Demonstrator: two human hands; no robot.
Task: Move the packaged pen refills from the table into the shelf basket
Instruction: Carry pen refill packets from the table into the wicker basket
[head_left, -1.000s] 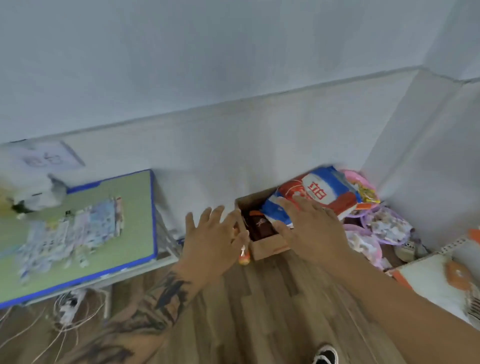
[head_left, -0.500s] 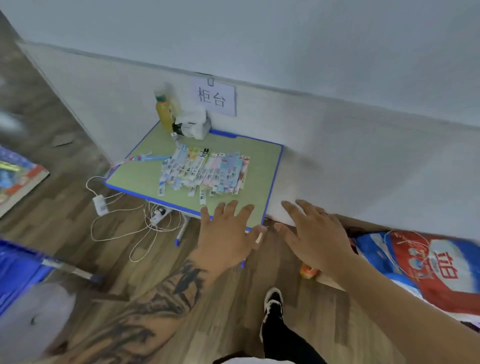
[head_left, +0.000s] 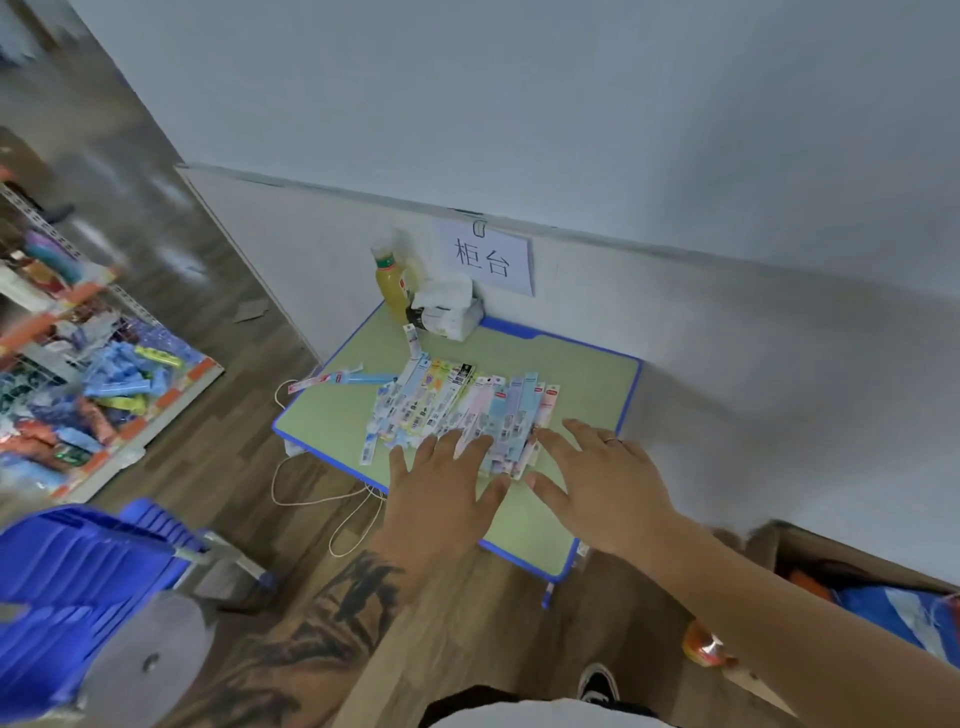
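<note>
Several packaged pen refills (head_left: 457, 408) lie fanned out in a row on the small green table (head_left: 587, 379) with a blue rim. My left hand (head_left: 441, 491) hovers with spread fingers over the near end of the row, fingertips at the packets. My right hand (head_left: 597, 478) is spread flat beside it, fingers reaching the right end of the row. Neither hand holds anything. One loose refill packet (head_left: 337, 378) lies at the table's left edge. The shelf (head_left: 104, 384) with wire baskets of goods stands at the left.
A juice bottle (head_left: 392, 283) and a tissue pack (head_left: 447, 309) stand at the table's back by a paper sign (head_left: 488, 257). A blue crate (head_left: 78, 571) sits at lower left, a cardboard box (head_left: 857, 587) at right, cables (head_left: 322, 499) on the floor.
The view has swung left from the cardboard box to the table. Both hands have moved forward over the table and now reach the row of refills.
</note>
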